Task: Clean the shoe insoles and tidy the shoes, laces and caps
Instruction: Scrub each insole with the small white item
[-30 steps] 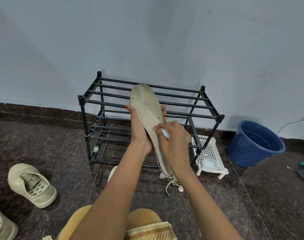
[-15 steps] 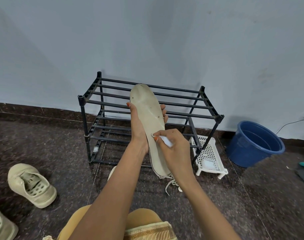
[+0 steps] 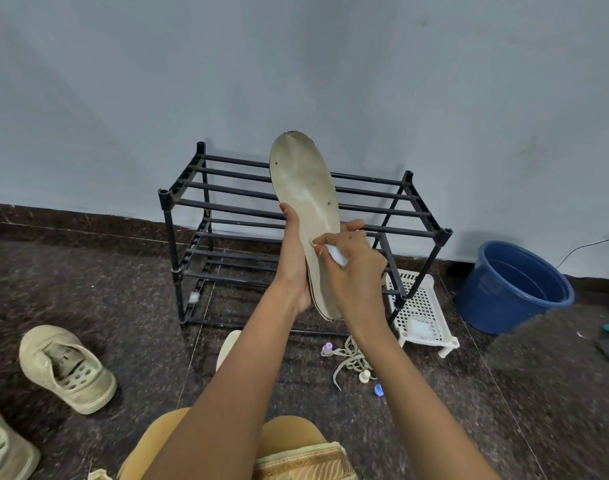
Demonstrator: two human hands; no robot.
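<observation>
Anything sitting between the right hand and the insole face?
Nothing visible. The right hand pinches a white wipe, whose tip is directly on the insole at about mid-length. The left hand keeps its grip from behind, thumb on the insole's left edge, clear of the wipe.

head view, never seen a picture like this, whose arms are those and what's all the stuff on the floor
There is no machine here. The camera sits on a person's head and looks down at their own two arms. The left hand holds a beige insole upright. The right hand pinches a small white thing against it, seemingly to clean it. On the floor lie a shoe, part of a second shoe, tangled laces with small caps, a black rack, a white stand and a blue bucket.
</observation>
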